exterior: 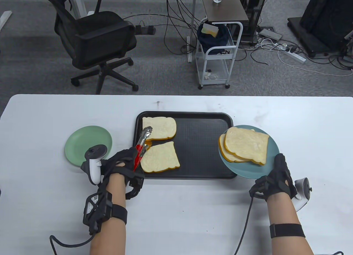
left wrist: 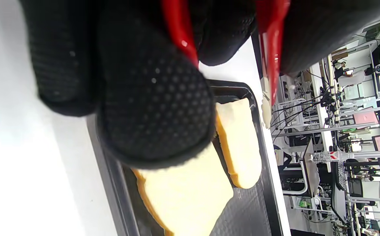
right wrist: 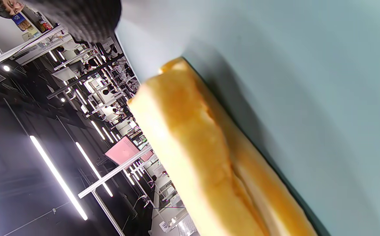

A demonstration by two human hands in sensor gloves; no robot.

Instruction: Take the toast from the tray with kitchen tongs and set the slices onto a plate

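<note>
Currently tongs (exterior: 143,144) are gripped in the left hand (exterior: 124,166) over two toast slices (exterior: 160,157) left on the tray (exterior: 204,144), blue plate (exterior: 245,169) with two slices held by the right hand (exterior: 275,180); next, a slice must be clamped.

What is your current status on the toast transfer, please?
Left hand gripping tongs over tray. Right hand holding blue plate, two slices on it. Two slices left; nothing blocking.

Tray's (exterior: 193,122) right half lies bare; two slices (exterior: 160,157) crowd its left.
</note>
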